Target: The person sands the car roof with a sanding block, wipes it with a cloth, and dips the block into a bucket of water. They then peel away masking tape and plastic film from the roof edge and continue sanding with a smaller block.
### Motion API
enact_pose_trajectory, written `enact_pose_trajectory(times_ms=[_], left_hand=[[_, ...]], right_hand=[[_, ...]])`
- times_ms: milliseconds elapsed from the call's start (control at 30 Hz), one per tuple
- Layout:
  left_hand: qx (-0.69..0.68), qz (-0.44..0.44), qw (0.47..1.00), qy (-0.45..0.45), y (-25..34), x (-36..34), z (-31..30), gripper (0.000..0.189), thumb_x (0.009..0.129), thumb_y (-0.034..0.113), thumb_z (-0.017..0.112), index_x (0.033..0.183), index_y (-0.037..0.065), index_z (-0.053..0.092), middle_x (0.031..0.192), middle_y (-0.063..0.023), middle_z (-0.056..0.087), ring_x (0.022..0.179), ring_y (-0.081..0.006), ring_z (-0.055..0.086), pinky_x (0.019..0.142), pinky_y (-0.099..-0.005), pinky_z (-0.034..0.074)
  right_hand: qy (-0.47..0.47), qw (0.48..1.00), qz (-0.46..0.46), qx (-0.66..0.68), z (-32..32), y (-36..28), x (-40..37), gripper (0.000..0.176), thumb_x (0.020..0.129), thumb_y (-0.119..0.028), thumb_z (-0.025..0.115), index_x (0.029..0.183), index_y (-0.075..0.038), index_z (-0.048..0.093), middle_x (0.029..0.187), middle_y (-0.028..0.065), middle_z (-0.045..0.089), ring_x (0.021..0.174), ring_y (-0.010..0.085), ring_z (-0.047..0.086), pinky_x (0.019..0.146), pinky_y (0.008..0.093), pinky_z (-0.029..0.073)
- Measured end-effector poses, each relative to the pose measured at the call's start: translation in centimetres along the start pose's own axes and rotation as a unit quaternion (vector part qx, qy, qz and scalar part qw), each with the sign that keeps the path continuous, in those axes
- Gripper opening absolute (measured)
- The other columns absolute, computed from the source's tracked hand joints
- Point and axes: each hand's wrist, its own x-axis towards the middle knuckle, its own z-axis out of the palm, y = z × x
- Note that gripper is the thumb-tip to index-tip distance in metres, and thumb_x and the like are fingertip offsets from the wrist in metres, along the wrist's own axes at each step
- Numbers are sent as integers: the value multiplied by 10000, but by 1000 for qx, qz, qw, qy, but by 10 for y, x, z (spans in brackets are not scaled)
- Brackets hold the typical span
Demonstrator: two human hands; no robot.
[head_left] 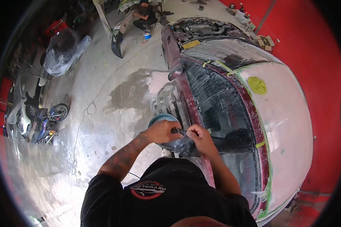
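My left hand (163,131) is curled with fingers and thumb closed around the near side of a small dark piece (177,131), whose kind I cannot make out. Close by on the right, my right hand (201,138) pinches toward the same spot, fingertips pressed together. Beneath both hands is a dark, crumpled-looking surface (182,146), partly covered by them. Behind my left hand shows the rim of a teal bucket (158,118). The dark red car (185,90) stands just right of my right hand, its side windows streaked with pale residue.
The car's pale roof (288,143) is edged with green tape, and a yellow-green cloth (257,85) lies on it. A slatted stand (166,103) sits beside the door. A cable (79,125) crosses the floor. Farther off, a person (146,17) crouches by a bumper (118,41).
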Motion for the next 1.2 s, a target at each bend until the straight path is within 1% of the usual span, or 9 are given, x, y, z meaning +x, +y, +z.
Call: enact_pose_trajectory(times_ms=[100,233,433,633,767,867,933,1000,1200], left_hand=[[57,-36,987,-146,-9,-2,-26,252,934,263,717,1007,27,665,813,-190,678,784,-339,684,707,-460,503],[-33,-35,991,-127,-24,-18,-37,194,979,208,671,978,14,668,700,-190,624,662,-362,638,634,-454,475],[-1,50,997,50,-52,-46,-12,136,1003,157,649,1019,22,646,666,-209,564,584,-303,608,591,-427,452],[-181,-232,871,393,-146,-128,-30,160,1032,133,613,956,-6,636,720,65,524,691,-36,443,594,-246,394],[-149,-312,864,367,-161,-148,-6,199,1008,83,614,1192,12,641,712,55,520,655,-38,411,588,-224,365],[-149,-327,857,370,-136,-122,15,741,954,-42,614,1610,121,309,737,39,564,671,-31,439,605,-202,372],[-200,-284,856,382,-134,-101,31,611,954,-58,611,1531,70,456,831,24,637,742,-27,510,665,-183,412],[-221,-277,857,373,-125,-81,39,535,955,-59,613,1475,34,529,878,19,662,773,-30,532,688,-178,425],[-203,-272,884,321,-99,-29,58,443,946,23,692,1380,-25,617,903,-19,726,803,-46,601,726,-207,490]], right_hand=[[-68,989,-17,-127,-17,-31,7,139,948,-139,703,1000,-12,678,786,74,667,716,141,601,704,311,482],[-152,926,55,-340,-43,-37,13,206,947,-217,698,1025,-27,705,777,176,651,679,259,630,678,366,492],[-132,969,67,-199,-65,1,35,220,998,-233,663,951,-19,679,716,45,620,665,127,574,650,302,459],[95,957,198,-188,-135,97,52,222,1024,-230,614,985,-13,641,703,39,567,610,119,583,499,298,456],[16,959,238,-152,-78,190,50,218,1005,-212,620,1049,1,615,734,99,570,620,177,615,515,364,531],[57,952,298,-31,-9,241,49,651,959,-383,704,1437,17,515,1020,176,722,856,221,691,746,375,567],[-12,961,242,-133,27,221,55,785,951,-413,718,1509,42,405,1151,199,710,935,247,708,796,379,566],[-74,967,235,59,68,173,53,717,952,-345,739,1488,21,435,1302,203,653,1055,231,686,885,361,537],[5,900,257,353,91,98,49,308,925,-88,740,1196,-26,607,1029,51,698,912,123,660,809,243,493]])
